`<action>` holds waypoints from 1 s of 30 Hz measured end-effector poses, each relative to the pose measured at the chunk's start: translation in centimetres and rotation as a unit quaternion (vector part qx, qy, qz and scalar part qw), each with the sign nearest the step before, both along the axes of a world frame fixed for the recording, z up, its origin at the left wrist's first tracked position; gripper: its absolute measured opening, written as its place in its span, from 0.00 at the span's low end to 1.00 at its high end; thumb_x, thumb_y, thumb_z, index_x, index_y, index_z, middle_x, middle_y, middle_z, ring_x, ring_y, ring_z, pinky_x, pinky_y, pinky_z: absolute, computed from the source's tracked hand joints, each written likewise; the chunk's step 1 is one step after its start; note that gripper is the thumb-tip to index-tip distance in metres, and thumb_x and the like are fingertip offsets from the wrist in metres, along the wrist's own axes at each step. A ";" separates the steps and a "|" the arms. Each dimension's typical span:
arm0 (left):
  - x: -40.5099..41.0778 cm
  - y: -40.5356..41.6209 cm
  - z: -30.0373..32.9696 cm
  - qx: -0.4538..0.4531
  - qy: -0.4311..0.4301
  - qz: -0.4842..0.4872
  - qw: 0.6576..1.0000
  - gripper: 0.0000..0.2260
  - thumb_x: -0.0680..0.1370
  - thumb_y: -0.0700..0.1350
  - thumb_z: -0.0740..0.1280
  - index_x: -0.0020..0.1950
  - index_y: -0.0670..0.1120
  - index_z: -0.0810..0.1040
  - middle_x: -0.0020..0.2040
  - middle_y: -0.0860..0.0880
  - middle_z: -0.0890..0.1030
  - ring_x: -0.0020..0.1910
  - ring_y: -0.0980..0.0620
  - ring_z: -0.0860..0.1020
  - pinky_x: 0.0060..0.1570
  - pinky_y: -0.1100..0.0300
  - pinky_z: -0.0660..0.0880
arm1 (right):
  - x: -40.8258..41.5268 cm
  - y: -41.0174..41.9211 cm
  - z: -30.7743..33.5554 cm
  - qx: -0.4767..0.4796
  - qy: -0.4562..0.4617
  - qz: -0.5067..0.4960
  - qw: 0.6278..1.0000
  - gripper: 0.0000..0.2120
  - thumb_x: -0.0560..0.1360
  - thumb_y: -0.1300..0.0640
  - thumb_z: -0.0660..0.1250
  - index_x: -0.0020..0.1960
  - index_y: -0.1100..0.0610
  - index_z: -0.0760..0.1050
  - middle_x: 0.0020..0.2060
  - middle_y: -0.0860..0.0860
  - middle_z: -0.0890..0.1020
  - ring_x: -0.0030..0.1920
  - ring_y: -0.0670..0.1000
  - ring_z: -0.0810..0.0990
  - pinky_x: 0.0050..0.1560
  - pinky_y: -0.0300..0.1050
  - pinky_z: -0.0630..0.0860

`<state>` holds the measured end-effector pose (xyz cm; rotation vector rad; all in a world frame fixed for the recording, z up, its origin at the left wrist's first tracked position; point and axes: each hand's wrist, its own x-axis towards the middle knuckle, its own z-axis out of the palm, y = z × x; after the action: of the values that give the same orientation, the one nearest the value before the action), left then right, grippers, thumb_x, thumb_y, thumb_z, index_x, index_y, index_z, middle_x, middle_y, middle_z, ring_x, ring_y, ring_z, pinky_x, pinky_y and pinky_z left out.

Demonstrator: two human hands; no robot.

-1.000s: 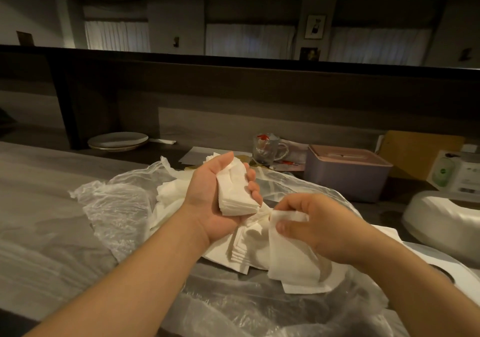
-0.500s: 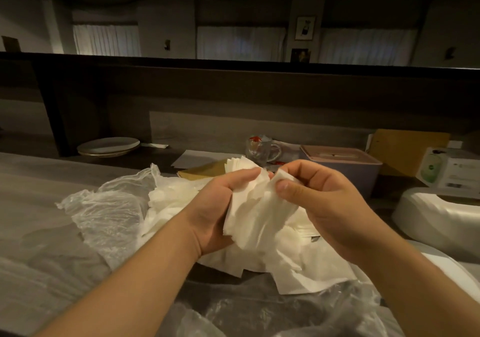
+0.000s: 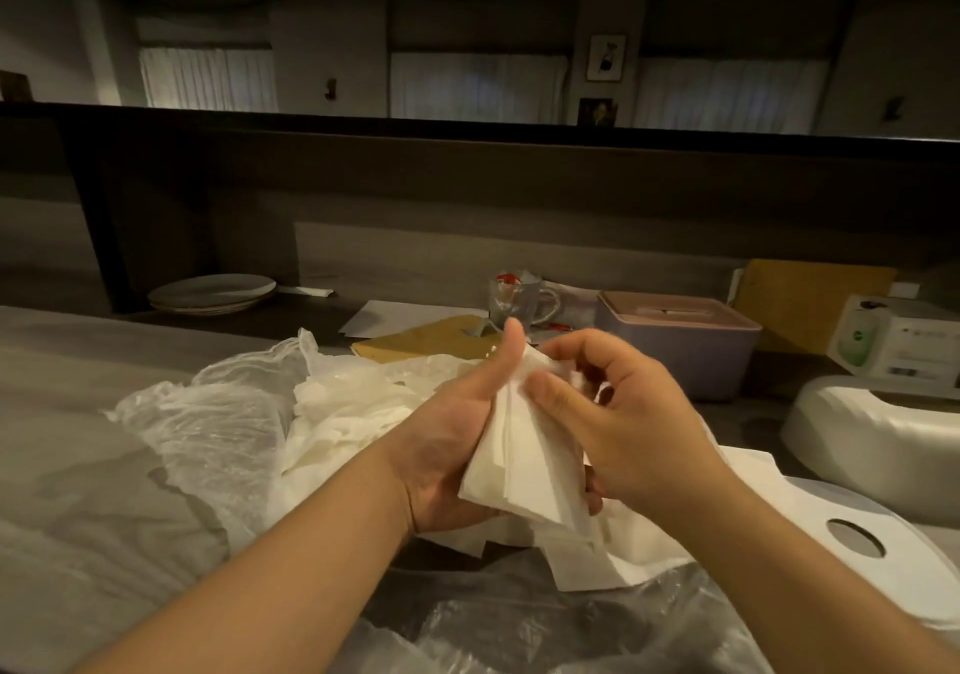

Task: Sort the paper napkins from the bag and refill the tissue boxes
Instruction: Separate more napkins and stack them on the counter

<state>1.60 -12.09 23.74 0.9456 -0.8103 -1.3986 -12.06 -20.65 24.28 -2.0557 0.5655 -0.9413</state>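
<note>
- White paper napkins, a folded stack (image 3: 524, 460), held up at centre frame, fanned downward, above the clear plastic bag (image 3: 208, 413).
- Left hand (image 3: 457, 445) cupped under and round the stack, thumb raised along its upper left edge; gripping it.
- Right hand (image 3: 623, 424) curled over the stack's right side, thumb pressed on the front sheet, fingers bent behind; pinching the same stack.
- More loose napkins (image 3: 353, 413) heaped inside the bag, left of centre, with others spread flat beneath the hands.
- Bag crumpled open on the grey wood-grain counter (image 3: 62, 413), stretching from centre left to the lower edge of the frame.
- Pink-lidded tissue box (image 3: 680, 341) upper right of the hands, closed, slot on top.
- White oval tissue-box shell (image 3: 872, 445) at right edge; flat white lid with round hole (image 3: 852, 538) lower right, just beside the napkins.
- Glass mug (image 3: 519, 299) behind the hands, just left of the pink box.
- Stacked plates (image 3: 210, 293) at middle left on the darker ledge.
- Brown envelope (image 3: 421, 341) and white paper sheet (image 3: 395, 315) behind the bag.
</note>
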 end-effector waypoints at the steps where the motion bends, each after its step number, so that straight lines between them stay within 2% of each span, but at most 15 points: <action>1: 0.1 0.0 -0.2 -0.005 -0.006 -0.008 1.000 0.24 0.73 0.64 0.73 0.61 0.50 0.85 0.54 0.40 0.85 0.53 0.39 0.84 0.54 0.40 0.81 | 0.1 -0.1 -0.2 -0.063 0.020 -0.029 0.997 0.07 0.78 0.46 0.69 0.53 0.36 0.74 0.50 0.35 0.76 0.54 0.43 0.78 0.52 0.45 0.82; 2: 0.1 0.1 -0.3 -0.006 -0.010 -0.020 1.000 0.25 0.73 0.60 0.75 0.66 0.49 0.81 0.56 0.40 0.84 0.54 0.38 0.83 0.56 0.39 0.80 | 0.2 -0.2 -0.4 -0.108 0.035 -0.043 0.993 0.09 0.79 0.47 0.67 0.56 0.34 0.71 0.53 0.33 0.73 0.57 0.40 0.74 0.58 0.42 0.79; 4: -0.1 0.1 -0.4 -0.001 -0.015 -0.025 1.000 0.23 0.74 0.53 0.75 0.66 0.48 0.79 0.56 0.40 0.82 0.56 0.39 0.82 0.60 0.39 0.78 | 0.3 -0.5 -0.6 -0.131 0.048 -0.027 0.990 0.14 0.83 0.52 0.64 0.59 0.32 0.70 0.55 0.32 0.71 0.59 0.39 0.73 0.62 0.42 0.77; 6: -0.1 0.1 -0.2 0.002 0.002 -0.008 1.000 0.18 0.74 0.49 0.75 0.62 0.44 0.83 0.56 0.38 0.79 0.54 0.38 0.80 0.62 0.39 0.76 | 0.3 -0.8 -0.8 -0.088 0.020 -0.016 0.996 0.15 0.85 0.56 0.60 0.58 0.34 0.73 0.56 0.34 0.73 0.55 0.40 0.77 0.58 0.45 0.80; 7: 0.0 0.0 -0.1 0.002 0.023 0.007 1.000 0.17 0.75 0.47 0.74 0.61 0.42 0.83 0.55 0.38 0.78 0.51 0.39 0.80 0.61 0.41 0.77 | 0.3 -1.0 -0.8 -0.072 0.005 -0.027 0.997 0.13 0.85 0.55 0.59 0.58 0.36 0.73 0.57 0.36 0.74 0.53 0.40 0.78 0.55 0.43 0.80; 9: 0.3 -0.3 0.1 0.003 0.080 0.049 0.996 0.19 0.75 0.46 0.70 0.64 0.40 0.81 0.49 0.40 0.79 0.43 0.42 0.79 0.54 0.47 0.76 | 0.1 -1.2 -0.2 -0.092 -0.003 -0.073 0.993 0.07 0.85 0.52 0.60 0.54 0.39 0.71 0.55 0.40 0.76 0.52 0.41 0.78 0.52 0.38 0.78; 11: 0.8 -0.6 0.2 0.006 0.141 0.103 0.985 0.20 0.73 0.46 0.69 0.63 0.40 0.77 0.46 0.40 0.81 0.38 0.46 0.76 0.46 0.53 0.73 | -0.5 -1.5 0.4 -0.105 0.030 -0.076 0.991 0.06 0.83 0.52 0.64 0.50 0.41 0.71 0.50 0.41 0.78 0.48 0.44 0.78 0.50 0.40 0.79; 13: 1.0 -0.7 0.3 0.009 0.172 0.155 0.973 0.19 0.71 0.46 0.69 0.60 0.41 0.76 0.42 0.41 0.80 0.36 0.47 0.75 0.44 0.55 0.72 | -1.0 -1.4 1.0 -0.101 0.134 -0.039 0.985 0.03 0.81 0.50 0.67 0.49 0.42 0.74 0.45 0.42 0.80 0.45 0.45 0.80 0.49 0.43 0.81; 14: 1.0 -0.7 0.4 0.013 0.176 0.169 0.970 0.18 0.71 0.46 0.69 0.59 0.42 0.76 0.41 0.42 0.80 0.36 0.47 0.75 0.44 0.54 0.73 | -1.2 -1.4 1.1 -0.118 0.211 -0.022 0.970 0.02 0.80 0.46 0.68 0.49 0.42 0.76 0.44 0.42 0.81 0.44 0.45 0.80 0.49 0.44 0.82; 15: 1.0 -0.6 0.4 0.018 0.178 0.178 0.967 0.17 0.72 0.46 0.69 0.59 0.42 0.77 0.41 0.42 0.79 0.36 0.46 0.76 0.44 0.54 0.74 | -1.3 -1.5 1.0 -0.148 0.289 -0.009 0.946 0.05 0.79 0.42 0.68 0.50 0.42 0.78 0.44 0.41 0.81 0.44 0.44 0.80 0.50 0.45 0.81; 18: 0.8 -0.6 0.3 0.033 0.177 0.165 0.970 0.17 0.72 0.47 0.69 0.58 0.43 0.78 0.43 0.43 0.79 0.37 0.47 0.76 0.44 0.54 0.74 | -1.7 -2.0 0.6 -0.218 0.440 0.015 0.871 0.19 0.73 0.32 0.69 0.59 0.39 0.76 0.54 0.38 0.77 0.53 0.44 0.75 0.58 0.47 0.76; 20: 1.0 -0.6 0.2 0.038 0.171 0.159 0.972 0.17 0.71 0.48 0.69 0.58 0.44 0.79 0.42 0.43 0.80 0.36 0.48 0.75 0.42 0.55 0.73 | -2.0 -2.3 0.6 -0.205 0.488 0.030 0.848 0.28 0.69 0.29 0.71 0.65 0.38 0.71 0.62 0.40 0.73 0.60 0.46 0.71 0.65 0.48 0.72; 22: 1.0 -0.6 0.2 0.043 0.172 0.160 0.971 0.17 0.71 0.48 0.69 0.58 0.44 0.79 0.42 0.43 0.80 0.36 0.49 0.74 0.41 0.56 0.72 | -2.2 -2.5 0.7 -0.188 0.499 0.036 0.845 0.32 0.68 0.29 0.72 0.68 0.38 0.68 0.65 0.40 0.71 0.62 0.47 0.70 0.67 0.49 0.71; 26: 0.9 -0.5 0.3 0.053 0.166 0.166 0.971 0.15 0.72 0.48 0.69 0.56 0.44 0.80 0.42 0.43 0.81 0.37 0.49 0.74 0.43 0.57 0.72 | -1.6 -1.9 0.1 -0.229 0.461 0.036 0.857 0.32 0.66 0.29 0.73 0.67 0.37 0.70 0.65 0.40 0.71 0.63 0.47 0.68 0.68 0.49 0.70; 30: 1.0 -0.5 0.3 0.055 0.165 0.167 0.971 0.13 0.74 0.48 0.68 0.56 0.44 0.80 0.42 0.43 0.80 0.37 0.49 0.73 0.42 0.56 0.71 | -1.2 -1.5 -0.3 -0.202 0.450 0.061 0.868 0.24 0.74 0.41 0.72 0.68 0.39 0.71 0.63 0.41 0.75 0.59 0.46 0.74 0.62 0.43 0.75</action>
<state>2.57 -12.62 24.00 0.8580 -0.3092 -1.2667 -13.30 -22.19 24.02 -2.8475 0.7294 0.0648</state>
